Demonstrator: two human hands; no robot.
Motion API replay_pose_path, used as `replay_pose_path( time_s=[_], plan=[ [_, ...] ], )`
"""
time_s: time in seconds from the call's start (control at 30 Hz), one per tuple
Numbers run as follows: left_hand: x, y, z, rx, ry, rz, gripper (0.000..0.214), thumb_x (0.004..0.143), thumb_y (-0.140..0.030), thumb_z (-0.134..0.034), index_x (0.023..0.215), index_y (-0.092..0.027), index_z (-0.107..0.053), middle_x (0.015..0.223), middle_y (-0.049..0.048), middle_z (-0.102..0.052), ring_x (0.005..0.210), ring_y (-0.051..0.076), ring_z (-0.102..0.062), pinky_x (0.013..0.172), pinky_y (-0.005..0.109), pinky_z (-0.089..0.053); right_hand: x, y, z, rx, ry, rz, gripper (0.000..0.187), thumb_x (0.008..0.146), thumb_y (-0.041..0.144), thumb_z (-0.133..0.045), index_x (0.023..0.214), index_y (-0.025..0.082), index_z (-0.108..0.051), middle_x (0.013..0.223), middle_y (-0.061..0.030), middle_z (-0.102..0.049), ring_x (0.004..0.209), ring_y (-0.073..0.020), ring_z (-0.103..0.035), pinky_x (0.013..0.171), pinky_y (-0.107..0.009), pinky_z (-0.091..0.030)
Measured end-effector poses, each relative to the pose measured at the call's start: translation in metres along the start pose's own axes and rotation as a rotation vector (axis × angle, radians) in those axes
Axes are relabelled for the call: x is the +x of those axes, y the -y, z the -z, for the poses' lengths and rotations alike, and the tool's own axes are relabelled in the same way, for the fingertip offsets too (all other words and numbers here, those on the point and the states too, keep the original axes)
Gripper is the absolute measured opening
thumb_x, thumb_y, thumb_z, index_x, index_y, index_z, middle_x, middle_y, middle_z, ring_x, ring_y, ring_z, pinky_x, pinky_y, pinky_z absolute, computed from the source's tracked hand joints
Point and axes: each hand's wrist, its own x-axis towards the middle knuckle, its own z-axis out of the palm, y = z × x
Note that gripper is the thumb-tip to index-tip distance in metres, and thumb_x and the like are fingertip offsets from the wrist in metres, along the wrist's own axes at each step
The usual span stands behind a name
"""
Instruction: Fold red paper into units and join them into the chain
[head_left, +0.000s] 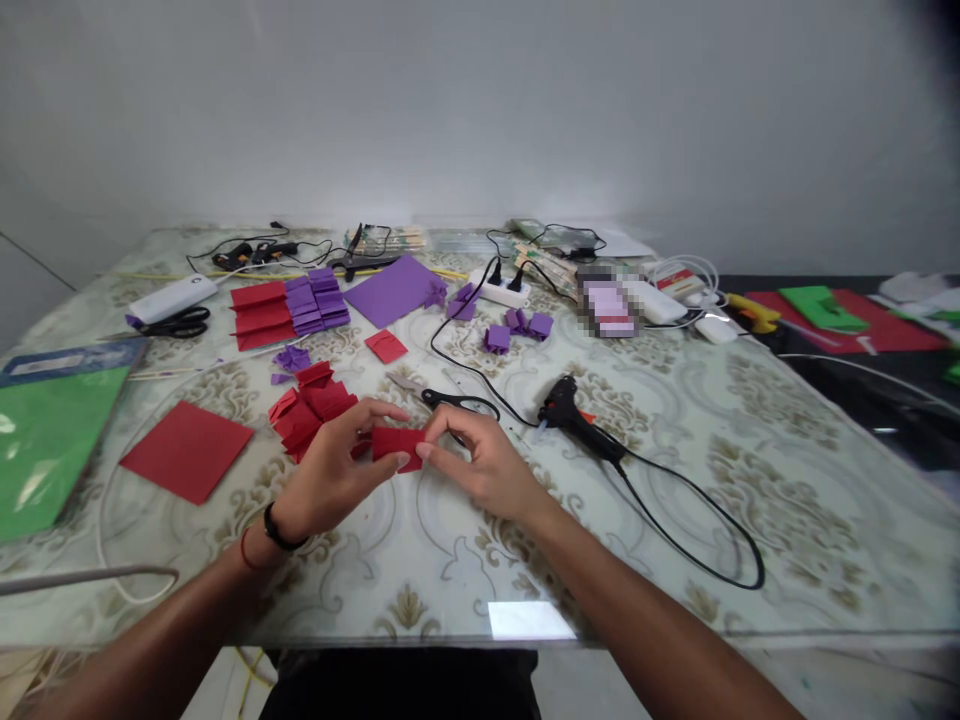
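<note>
The right hand point(480, 470) has thumb and forefinger pinched on the right end of the folded red paper point(394, 442); the left hand point(330, 475) lays its thumb along the lower edge, forefinger arched apart above, other fingertips hidden. Creasing seems in hand: best align the edges first, then press evenly from the middle outward. The paper sits inward from the counter's point(600, 600) near edge, left of its midpoint; its long axis appears roughly parallel to that edge, pointing left-right. Beyond lie scissors point(436, 398).
</note>
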Motion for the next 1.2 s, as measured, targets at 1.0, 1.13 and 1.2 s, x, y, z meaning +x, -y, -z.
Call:
replay_pose_path(
  time_s=[1.0, 1.13, 1.2],
  plan=[
    [-0.0015, -0.0012, -0.0031, -0.061, 0.016, -0.064, 0.030, 0.089, -0.021, -0.075, 0.118, -0.020, -0.069, 0.105, 0.0060, -0.080, 0.097, 0.021, -0.076, 0.087, 0.032, -0.060, 0.0002, 0.0039, 0.0027, -0.028, 0.025, 0.047, 0.011, 0.091, 0.022, -0.072, 0.079, 0.020, -0.070, 0.076, 0.0014, -0.052, 0.074, -0.0161, -0.052, 0.069, -0.031, -0.039],
    [0.0002, -0.0050, -0.0007, 0.036, 0.045, -0.033, 0.007, 0.089, -0.021, -0.075, 0.095, -0.019, -0.075, 0.086, 0.0022, -0.078, 0.077, 0.017, -0.072, 0.072, 0.026, -0.056, -0.0001, 0.0013, 0.0016, -0.074, 0.008, 0.080, 0.009, 0.091, 0.022, -0.074, 0.082, 0.020, -0.073, 0.075, 0.0017, -0.052, 0.072, -0.0157, -0.051, 0.068, -0.030, -0.039],
    [0.0009, -0.0058, 0.0004, 0.047, 0.005, -0.034, 0.007, 0.089, -0.024, -0.075, 0.085, -0.018, -0.076, 0.081, 0.0021, -0.077, 0.074, 0.016, -0.069, 0.068, 0.026, -0.054, 0.0002, 0.0004, 0.0013, -0.098, -0.006, 0.080, 0.008, 0.092, 0.021, -0.072, 0.084, 0.020, -0.073, 0.075, 0.0016, -0.052, 0.072, -0.0158, -0.051, 0.068, -0.030, -0.039]
  ],
)
